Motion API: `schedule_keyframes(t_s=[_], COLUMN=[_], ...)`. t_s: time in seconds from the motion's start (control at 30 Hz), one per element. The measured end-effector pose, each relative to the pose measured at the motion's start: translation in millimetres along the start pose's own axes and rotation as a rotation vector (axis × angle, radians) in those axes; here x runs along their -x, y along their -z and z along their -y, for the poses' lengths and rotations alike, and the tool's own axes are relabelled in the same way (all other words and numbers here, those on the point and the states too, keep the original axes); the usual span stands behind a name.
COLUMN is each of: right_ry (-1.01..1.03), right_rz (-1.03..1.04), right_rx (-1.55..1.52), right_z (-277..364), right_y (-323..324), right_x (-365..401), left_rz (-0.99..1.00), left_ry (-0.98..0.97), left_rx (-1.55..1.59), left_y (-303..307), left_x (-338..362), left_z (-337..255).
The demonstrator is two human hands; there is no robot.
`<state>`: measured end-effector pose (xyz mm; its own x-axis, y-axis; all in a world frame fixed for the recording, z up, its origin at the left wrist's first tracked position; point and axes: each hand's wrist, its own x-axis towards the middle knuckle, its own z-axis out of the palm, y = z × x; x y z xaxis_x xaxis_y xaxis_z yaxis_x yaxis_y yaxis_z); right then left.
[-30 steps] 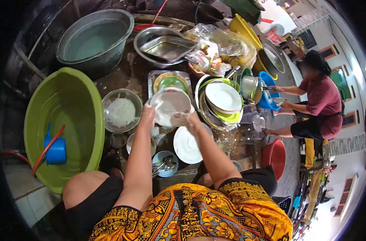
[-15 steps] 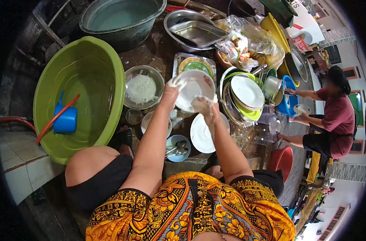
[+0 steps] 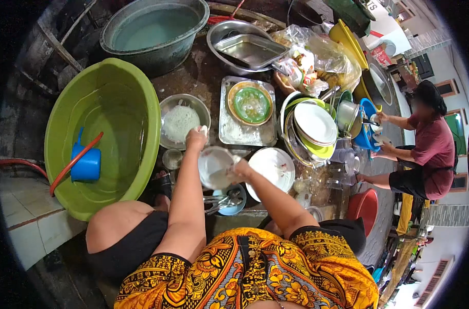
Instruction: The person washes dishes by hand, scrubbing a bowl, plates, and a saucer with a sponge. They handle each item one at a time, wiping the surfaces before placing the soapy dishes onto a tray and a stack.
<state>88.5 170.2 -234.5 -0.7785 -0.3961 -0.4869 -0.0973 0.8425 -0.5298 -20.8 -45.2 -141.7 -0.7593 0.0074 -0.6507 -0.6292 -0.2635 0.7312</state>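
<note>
My right hand (image 3: 239, 171) grips the rim of a white bowl (image 3: 213, 166), tilted and slightly blurred, low in front of me. My left hand (image 3: 196, 140) is closed at the near edge of a metal basin (image 3: 167, 138) of suds; a small whitish bit shows at its fingers, too small to name. A white plate (image 3: 278, 167) with food scraps lies just right of my right hand. Beneath the bowl, a light blue bowl (image 3: 232, 207) holds several spoons. Beyond my hands, a green plate (image 3: 251, 103) rests in an orange-rimmed dish on a metal tray (image 3: 229, 135).
On the left stands a large green tub (image 3: 154, 123) of water with a blue dipper (image 3: 85, 164). A dark tub (image 3: 165, 61) is behind it. Stacked plates (image 3: 315, 121), glass mugs (image 3: 340, 170) and a red basin (image 3: 362, 208) stand to the right. A co-worker (image 3: 433, 154) handles dishes over a blue basin (image 3: 367, 121).
My hands have separated. The right hand has brought the white bowl nearer and to the left; the left hand has moved from the bowl toward the suds basin. The green plate is uncovered.
</note>
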Motion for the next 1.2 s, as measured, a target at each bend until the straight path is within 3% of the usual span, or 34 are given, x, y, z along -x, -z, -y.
schedule_keyframes(t_s=[0.03,0.07,0.13,0.17,0.23,0.27,0.33,0.37,0.43,0.53,0.57,0.6,0.67,0.73,0.8,0.87,0.93,0.97,1.0,1.07,1.2], right_ry=[-0.326,-0.272,-0.527,-0.523,-0.195,-0.194,-0.479,-0.478,-0.407,-0.509,-0.363,-0.456,-0.622,-0.465,-0.555,-0.612,-0.36,-0.389,-0.329,-0.348,-0.504], right_rz=[-0.029,-0.008,0.054,0.052,0.131,0.128,-0.277,-0.282,-0.453,-0.498,-0.63,-0.575,-0.643,-0.806,-0.757,-0.789,-0.728,-0.659,-0.633,-0.632,-0.638], right_rx=[-0.516,-0.149,-0.131,-0.13,0.2,0.202,-0.398,-0.398,-0.742,-0.631,-0.584,-0.537,-0.669,-0.595,-0.545,-0.416,-1.213,-1.424,-1.457,-1.5,-1.375], right_z=[-24,27,25,31,47,61,87,83,73,64,59,52,38,21,-4,-79,-45,-54,-98,-70,-66], right_y=[-46,-4,-26,-28,-20,-9,12,11,9,22,28,43,77,124,172,183,221,226,214,226,227], right_x=[-24,3,-8,-8,-3,4,16,14,12,9,7,4,-11,-24,-37,-78,-62,-67,-92,-78,-79], left_rz=[-0.076,-0.157,-0.009,-0.052,-0.024,0.008,0.038,0.071,0.082,0.096,0.011,-0.076,-0.054,-0.046,-0.059,-0.072,-0.065,-0.035,-0.005,-0.041,0.071], left_ry=[-0.166,-0.33,-0.214,-0.22,-0.234,-0.245,-0.251,-0.253,-0.259,-0.171,-0.195,-0.22,-0.179,-0.074,-0.023,0.002,0.01,-0.05,-0.11,-0.174,-0.158], left_rx=[-0.359,-0.72,-0.8,-0.995,-1.033,-1.071,-1.062,-1.055,-1.024,-0.991,-1.002,-1.01,-1.038,-1.273,-1.34,-1.367,-1.344,-1.28,-1.216,-1.139,-1.029], left_y=[0,1,-1,0,2,3,4,4,7,2,5,8,9,2,-1,-6,-14,-15,-16,-25,-28], left_x=[5,8,18,12,12,13,18,17,14,21,20,17,19,49,51,53,51,45,42,44,31], left_z=[3,6,6,19,35,39,39,41,45,34,39,46,42,6,1,-5,-9,-2,3,4,17])
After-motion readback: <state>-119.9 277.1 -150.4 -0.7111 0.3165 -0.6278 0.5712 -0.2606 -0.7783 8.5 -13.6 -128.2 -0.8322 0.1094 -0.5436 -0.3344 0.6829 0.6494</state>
